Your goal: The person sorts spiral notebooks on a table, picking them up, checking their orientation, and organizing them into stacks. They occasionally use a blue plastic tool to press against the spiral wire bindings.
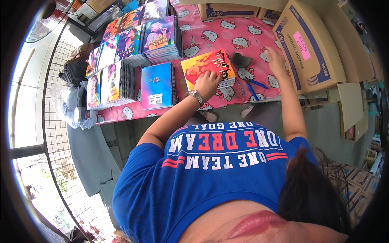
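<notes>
My left hand [207,84], with a watch on the wrist, lies on top of a short stack of spiral notebooks [222,60] with orange and red covers. Its fingers are a little apart on the cover, not wrapped round the stack. My right hand [276,64] is over the table to the right, beside a cardboard box [310,48], fingers extended and nothing visible in them. Between my hands are blue-handled pliers [255,86] and a dark grey curved piece [242,60]. A blue-covered notebook stack [157,86] stands left of my left hand.
Several taller stacks of spiral notebooks [159,34] fill the table's left side. A pink patterned cloth [208,35] covers the table. Another carton [229,11] sits at the far edge. Plastic bags [67,105] hang by the left edge, near a wire-mesh screen [56,141].
</notes>
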The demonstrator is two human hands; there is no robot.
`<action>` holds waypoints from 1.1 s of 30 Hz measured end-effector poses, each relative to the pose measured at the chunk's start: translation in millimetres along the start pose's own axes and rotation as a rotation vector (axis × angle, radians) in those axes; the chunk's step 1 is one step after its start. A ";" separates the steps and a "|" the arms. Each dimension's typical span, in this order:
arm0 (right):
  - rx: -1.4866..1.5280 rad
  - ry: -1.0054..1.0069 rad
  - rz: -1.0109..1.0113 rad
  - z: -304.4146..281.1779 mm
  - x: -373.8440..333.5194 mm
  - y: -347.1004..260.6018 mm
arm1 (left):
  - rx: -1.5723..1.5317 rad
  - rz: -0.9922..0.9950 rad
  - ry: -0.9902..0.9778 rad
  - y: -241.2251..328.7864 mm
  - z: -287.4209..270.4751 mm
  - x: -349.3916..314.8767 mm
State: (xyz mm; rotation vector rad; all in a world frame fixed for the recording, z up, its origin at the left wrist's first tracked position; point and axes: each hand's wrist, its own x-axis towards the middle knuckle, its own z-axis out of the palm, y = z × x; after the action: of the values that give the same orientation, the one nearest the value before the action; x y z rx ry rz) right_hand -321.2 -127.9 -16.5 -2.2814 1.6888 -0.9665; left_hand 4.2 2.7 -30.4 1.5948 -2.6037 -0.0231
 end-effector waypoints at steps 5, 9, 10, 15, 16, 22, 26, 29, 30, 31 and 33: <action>0.386 -0.136 0.067 3.3 -35.8 -78.4 | -0.091 0.086 -0.166 -9.0 -24.6 -14.9; 0.880 -0.074 0.354 17.2 -72.0 -134.1 | -0.187 -0.022 -0.042 -33.0 -98.3 -6.1; 0.907 -0.043 0.284 26.8 -78.6 -149.6 | -0.208 -0.084 0.063 -33.1 -110.3 0.8; 0.956 -0.109 0.154 55.6 -83.1 -197.5 | -0.071 -0.020 0.423 -30.2 -83.5 39.8; 0.954 -0.121 0.163 54.7 -75.9 -197.8 | -0.076 -0.026 0.444 -32.9 -77.6 45.2; 0.663 -0.041 -0.091 17.8 -29.8 -150.6 | -0.208 0.107 0.372 -45.3 -80.7 56.2; 0.610 -0.003 -0.188 4.2 -14.0 -153.4 | -0.224 0.109 0.355 -44.1 -85.8 55.5; 0.579 -0.056 -0.208 -0.3 -8.8 -151.4 | -0.215 0.117 0.347 -44.0 -88.5 55.8; 0.562 -0.095 -0.203 -2.2 -9.4 -153.7 | -0.209 0.120 0.342 -44.7 -90.9 55.4; 0.545 -0.135 -0.198 -3.2 -10.3 -155.4 | -0.204 0.117 0.336 -44.3 -92.8 54.1; 0.573 -0.145 -0.177 -4.5 -12.8 -155.5 | -0.202 0.114 0.326 -38.4 -93.3 49.4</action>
State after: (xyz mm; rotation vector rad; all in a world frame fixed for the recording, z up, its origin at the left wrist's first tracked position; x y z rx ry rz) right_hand -200.4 -59.4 54.8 -2.0631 0.9939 -1.1094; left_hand 23.7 -55.6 63.7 1.2631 -2.3517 -0.0161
